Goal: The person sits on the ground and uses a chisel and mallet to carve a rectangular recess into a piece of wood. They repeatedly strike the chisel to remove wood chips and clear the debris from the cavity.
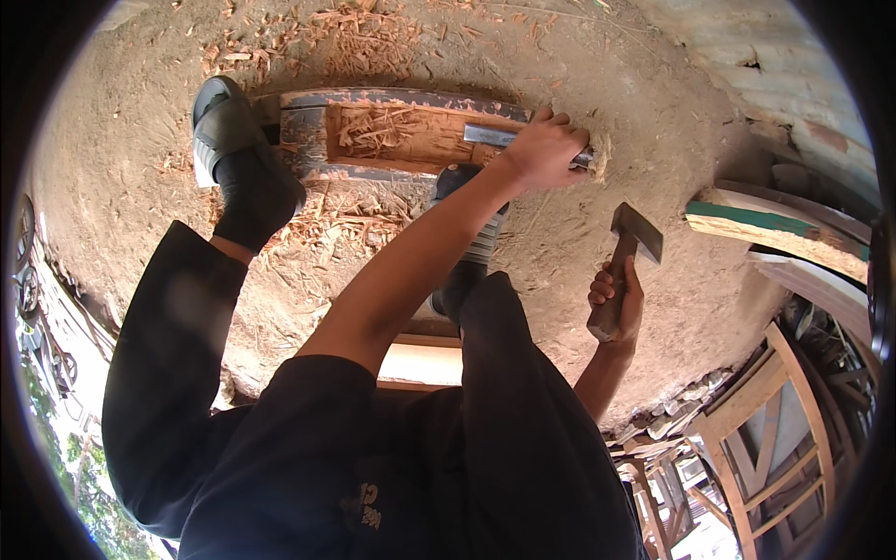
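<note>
My left hand [551, 149] is closed round the handle of a chisel [487, 134]. Its flat metal blade points left over the right part of a hollow cut in a wooden block [303, 140], and the handle's end sticks out past my fingers. Loose wood chips [378, 129] fill the left part of that hollow. Lower and to the right, my right hand [623, 301] grips the wooden handle of a hammer [638, 231], its metal head raised off the ground, apart from the chisel. Whether the blade touches the wood, I cannot tell.
My sandalled left foot [229, 131] rests against the block's left end; the other foot [476, 233] is at its near side. Shavings [327, 47] litter the dirt ground. At right lie curved boards [779, 224], a wooden frame [770, 411] and a corrugated sheet [765, 56].
</note>
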`<state>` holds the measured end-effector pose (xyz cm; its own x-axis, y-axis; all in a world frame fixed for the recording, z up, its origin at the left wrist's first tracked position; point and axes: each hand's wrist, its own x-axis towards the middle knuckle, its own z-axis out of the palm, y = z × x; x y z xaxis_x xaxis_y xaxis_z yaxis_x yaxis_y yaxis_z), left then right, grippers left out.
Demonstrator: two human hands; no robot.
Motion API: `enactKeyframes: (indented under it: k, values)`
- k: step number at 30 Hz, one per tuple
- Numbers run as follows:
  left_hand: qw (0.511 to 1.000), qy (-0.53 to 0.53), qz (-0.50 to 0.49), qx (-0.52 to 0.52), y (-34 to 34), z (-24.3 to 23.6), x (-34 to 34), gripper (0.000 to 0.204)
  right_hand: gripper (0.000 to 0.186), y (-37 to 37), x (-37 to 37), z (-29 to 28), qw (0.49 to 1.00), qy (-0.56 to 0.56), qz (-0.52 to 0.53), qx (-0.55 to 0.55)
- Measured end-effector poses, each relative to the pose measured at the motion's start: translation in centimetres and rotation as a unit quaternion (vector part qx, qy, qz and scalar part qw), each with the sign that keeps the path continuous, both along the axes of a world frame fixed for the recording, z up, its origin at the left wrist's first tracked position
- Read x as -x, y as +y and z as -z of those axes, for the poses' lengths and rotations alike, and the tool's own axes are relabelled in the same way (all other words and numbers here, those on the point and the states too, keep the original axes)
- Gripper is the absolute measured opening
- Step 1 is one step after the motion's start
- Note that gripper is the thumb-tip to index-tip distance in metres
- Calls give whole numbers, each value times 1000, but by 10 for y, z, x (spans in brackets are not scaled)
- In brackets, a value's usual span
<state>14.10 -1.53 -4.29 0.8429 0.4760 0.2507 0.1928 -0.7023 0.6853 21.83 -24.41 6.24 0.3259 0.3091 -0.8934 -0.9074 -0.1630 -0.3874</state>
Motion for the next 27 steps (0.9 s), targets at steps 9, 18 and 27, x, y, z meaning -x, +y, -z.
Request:
enactKeyframes:
  k: [9,18,27]
  values:
    - [999,-25,35,-10,8,6,-2,30,37,28,-31,-22,993,-116,14,-33]
    - [997,-36,14,-61,2,18,5,34,32,71,27,-47,990,-62,-125,-1]
    - [996,-32,28,82,4,-4,5,35,30,29,-16,-63,991,-133,-30,10]
